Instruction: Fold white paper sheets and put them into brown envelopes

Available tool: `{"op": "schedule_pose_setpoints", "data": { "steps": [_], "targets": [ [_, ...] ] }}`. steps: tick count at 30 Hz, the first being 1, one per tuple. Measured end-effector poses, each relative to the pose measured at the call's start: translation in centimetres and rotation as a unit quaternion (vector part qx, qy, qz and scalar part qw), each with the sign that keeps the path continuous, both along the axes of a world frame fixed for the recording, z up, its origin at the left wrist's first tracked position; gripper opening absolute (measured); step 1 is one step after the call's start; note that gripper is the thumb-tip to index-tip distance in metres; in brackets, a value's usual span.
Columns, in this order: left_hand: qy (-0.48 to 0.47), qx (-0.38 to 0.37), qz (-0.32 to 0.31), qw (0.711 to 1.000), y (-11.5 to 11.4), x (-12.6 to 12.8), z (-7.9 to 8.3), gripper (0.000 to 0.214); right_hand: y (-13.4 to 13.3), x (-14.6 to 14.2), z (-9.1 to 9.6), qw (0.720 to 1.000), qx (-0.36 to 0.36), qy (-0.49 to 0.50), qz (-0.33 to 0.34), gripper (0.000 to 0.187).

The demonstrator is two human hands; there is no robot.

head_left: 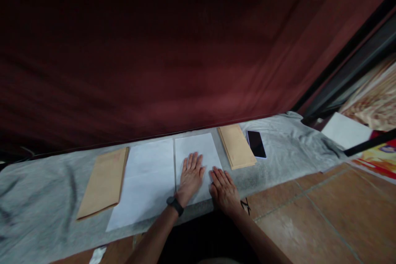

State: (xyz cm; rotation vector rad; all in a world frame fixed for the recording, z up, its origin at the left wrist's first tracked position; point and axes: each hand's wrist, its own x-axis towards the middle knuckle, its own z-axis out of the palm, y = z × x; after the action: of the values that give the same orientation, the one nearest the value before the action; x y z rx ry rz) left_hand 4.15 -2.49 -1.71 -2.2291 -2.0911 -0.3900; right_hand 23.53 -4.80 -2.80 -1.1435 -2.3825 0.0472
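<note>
My left hand (191,175) lies flat on a white sheet of paper (198,143), its fingers stretched out and slightly apart. On the lower right edge of that sheet rests my right hand (224,189), also flat with fingers extended. A second, wider white sheet (148,177) lies just to the left, a narrow gap between the two. Left of it, a stack of brown paper envelopes (103,179) partly overlaps its edge. Another brown envelope stack (237,147) sits right of my hands, beside a dark-screened phone (256,144).
Grey cloth (287,148) covers the long narrow surface under the papers. A dark red curtain-like backdrop (185,70) rises right behind it. Brown floor tiles (306,218) show at the front right, with a white box-like object (346,130) and a colourful printed sheet (379,159) farther right.
</note>
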Motion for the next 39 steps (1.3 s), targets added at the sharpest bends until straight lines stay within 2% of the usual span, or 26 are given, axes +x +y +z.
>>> {"op": "schedule_pose_setpoints", "data": {
  "steps": [5, 8, 11, 14, 18, 24, 29, 33, 39],
  "targets": [
    [0.011, 0.005, -0.065, 0.998, -6.0, 1.5, 0.0, 0.052, 0.0, 0.3, 0.0, 1.000, -0.019, -0.005, -0.001, 0.047],
    [0.014, 0.015, -0.074, 0.997, -8.3, 1.7, -0.2, 0.053, 0.4, -0.2, 0.4, 0.999, -0.039, 0.001, -0.004, 0.046],
    [0.013, 0.009, -0.067, 0.998, -9.3, 1.8, -0.3, 0.053, 0.7, -2.0, 1.1, 0.998, -0.056, 0.024, -0.009, 0.047],
    [0.007, -0.003, -0.077, 0.997, -9.5, 1.7, -0.4, 0.052, 0.7, -4.6, 1.7, 0.996, -0.066, 0.034, 0.052, 0.047],
    [-0.003, -0.002, -0.058, 0.998, -10.2, 1.3, -0.8, 0.058, 0.3, -5.8, 1.2, 0.996, -0.049, 0.004, 0.070, 0.046],
    [-0.004, 0.048, 0.000, 0.999, -11.9, 0.5, -1.7, 0.068, 0.4, -1.9, -0.3, 0.999, -0.005, -0.029, 0.037, 0.053],
    [0.031, 0.044, 0.033, 0.998, -12.8, 0.4, -2.1, 0.058, 0.1, 1.5, -0.6, 0.999, 0.028, -0.028, 0.017, 0.054],
    [0.063, 0.005, 0.044, 0.997, -12.9, 0.7, -1.6, 0.051, -0.3, 3.6, -0.6, 0.999, 0.033, -0.032, 0.019, 0.054],
    [0.093, -0.029, 0.052, 0.994, -12.0, 1.2, -0.1, 0.047, -0.4, 5.3, -0.1, 0.996, 0.009, -0.039, 0.075, 0.064]
  ]
}}
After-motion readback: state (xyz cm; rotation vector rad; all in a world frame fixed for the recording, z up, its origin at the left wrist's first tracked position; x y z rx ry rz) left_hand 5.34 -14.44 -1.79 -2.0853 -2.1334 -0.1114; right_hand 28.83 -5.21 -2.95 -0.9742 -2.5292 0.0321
